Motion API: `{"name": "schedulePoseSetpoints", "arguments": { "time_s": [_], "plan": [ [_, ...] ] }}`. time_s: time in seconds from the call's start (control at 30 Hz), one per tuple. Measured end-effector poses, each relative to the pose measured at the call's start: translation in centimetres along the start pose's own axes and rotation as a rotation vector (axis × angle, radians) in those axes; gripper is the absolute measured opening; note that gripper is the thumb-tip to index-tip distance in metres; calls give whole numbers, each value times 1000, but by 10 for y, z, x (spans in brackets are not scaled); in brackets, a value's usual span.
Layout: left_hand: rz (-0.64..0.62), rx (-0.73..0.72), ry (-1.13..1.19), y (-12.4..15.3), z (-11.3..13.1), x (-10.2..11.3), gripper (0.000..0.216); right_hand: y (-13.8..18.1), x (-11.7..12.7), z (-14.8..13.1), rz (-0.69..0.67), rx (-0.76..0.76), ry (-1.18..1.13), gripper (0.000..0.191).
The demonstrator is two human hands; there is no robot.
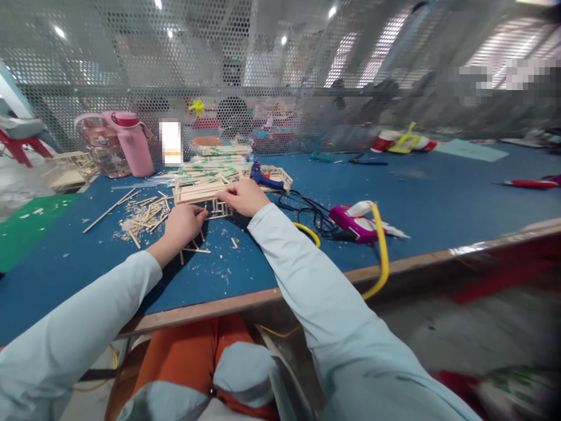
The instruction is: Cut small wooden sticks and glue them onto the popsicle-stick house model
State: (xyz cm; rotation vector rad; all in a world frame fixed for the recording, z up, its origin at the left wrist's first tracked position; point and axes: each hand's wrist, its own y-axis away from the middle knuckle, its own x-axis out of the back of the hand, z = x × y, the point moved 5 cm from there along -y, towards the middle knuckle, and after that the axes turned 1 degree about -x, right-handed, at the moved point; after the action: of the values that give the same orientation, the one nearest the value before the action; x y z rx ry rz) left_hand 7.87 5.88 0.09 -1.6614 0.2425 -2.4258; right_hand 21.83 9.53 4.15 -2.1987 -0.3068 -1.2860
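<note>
Stick model [199,192] inside table edge [210,307]

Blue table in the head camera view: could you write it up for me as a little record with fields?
Surface: blue table, littered with scraps
Left hand: fingertips at a wooden stick model; grip unclear
Right hand: fingertips at the same model; grip unclear
Loose sticks: heaped left of the model
Drinkware: pink bottle, back left
Tool: purple-and-white tool, lying right of the hands
</note>
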Motion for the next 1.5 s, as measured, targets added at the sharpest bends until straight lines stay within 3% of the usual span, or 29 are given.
{"name": "schedulePoseSetpoints", "arguments": {
  "time_s": [0.13,0.27,0.4,0.7,0.97,1.37,1.5],
  "plan": [
    [-54,14,1,-2,3,-4,35,1,-2,4,-47,-45,46,36],
    [-81,-21,4,-3,4,-6,33,0,-11,2,-73,1,1,17],
    [-88,-35,-19,-4,3,-7,32,-2,-20,-1,-89,73,-26,20],
    [-74,-62,-32,0,4,-6,34,0,-26,-16,-91,132,234,22],
    [-81,-78,-177,1,9,1,28,1,-26,-21,-121,168,367,21],
    [-60,-53,-54,-3,10,-5,28,-2,-25,-16,-116,149,211,19],
    [-49,-42,-13,-2,9,-5,29,0,-1,6,25,-34,27,19]
  ]
}}
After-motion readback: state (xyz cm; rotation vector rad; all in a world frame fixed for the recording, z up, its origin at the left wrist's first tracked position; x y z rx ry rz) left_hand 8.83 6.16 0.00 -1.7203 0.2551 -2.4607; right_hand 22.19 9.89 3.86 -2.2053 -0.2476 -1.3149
